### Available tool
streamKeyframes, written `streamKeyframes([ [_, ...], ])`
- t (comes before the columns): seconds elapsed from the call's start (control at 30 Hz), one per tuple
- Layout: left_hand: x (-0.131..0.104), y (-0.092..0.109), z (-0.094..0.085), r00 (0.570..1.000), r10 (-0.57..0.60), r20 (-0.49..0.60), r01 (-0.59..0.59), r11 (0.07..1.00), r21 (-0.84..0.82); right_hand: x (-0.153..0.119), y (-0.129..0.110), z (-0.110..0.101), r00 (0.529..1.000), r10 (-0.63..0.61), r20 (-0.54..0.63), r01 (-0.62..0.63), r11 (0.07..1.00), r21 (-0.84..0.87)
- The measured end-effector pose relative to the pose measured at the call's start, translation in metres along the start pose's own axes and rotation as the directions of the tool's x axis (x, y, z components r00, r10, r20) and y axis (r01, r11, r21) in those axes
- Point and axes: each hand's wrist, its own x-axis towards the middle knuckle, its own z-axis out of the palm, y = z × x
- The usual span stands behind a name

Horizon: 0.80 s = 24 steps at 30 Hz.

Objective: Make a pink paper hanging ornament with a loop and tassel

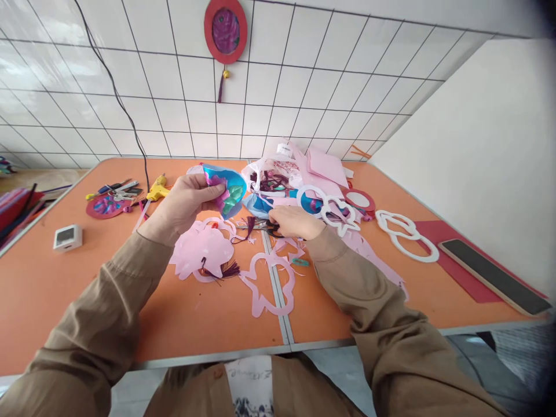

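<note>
My left hand (189,200) is raised over the table, its thumb and fingers pinching a shiny blue piece (231,176) with a purple flower and green leaves. The piece is bent and its lower edge hangs free. My right hand (295,222) is low over the middle of the table, fingers curled at the dark handles of scissors (260,225), whose blades point left. Its fingertips are partly hidden. Just behind it lies another shiny blue piece (259,205). A dark purple tassel (251,227) lies by the blades.
Pink cut-outs (208,249) and a pink outline frame (287,289) lie in front. At left are a yellow glue gun (158,188), keys and a white box (68,237). White rings (414,249), red sheets and a dark tray (493,275) are at right. A plastic bag stands behind.
</note>
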Motion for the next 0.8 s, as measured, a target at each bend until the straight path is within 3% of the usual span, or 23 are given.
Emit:
streamKeyframes([
  [0.27,0.001,0.006,-0.01,0.999,0.05,-0.022,-0.051,0.998,-0.024,-0.01,-0.001,-0.015,0.997,0.012,0.07,-0.008,0.999,-0.052],
  [0.43,0.004,0.002,-0.013,0.999,0.028,-0.035,-0.03,0.997,-0.066,-0.024,0.003,-0.032,0.995,0.018,0.095,-0.019,1.0,0.012],
  [0.6,0.004,-0.003,-0.01,0.999,0.006,-0.046,-0.01,0.995,-0.103,-0.032,0.014,-0.038,0.998,0.009,0.058,-0.022,0.975,0.22],
  [0.8,0.001,-0.001,-0.008,0.999,0.003,-0.034,-0.007,0.992,-0.124,-0.037,0.027,-0.04,0.997,-0.001,0.083,-0.041,0.867,0.497],
])
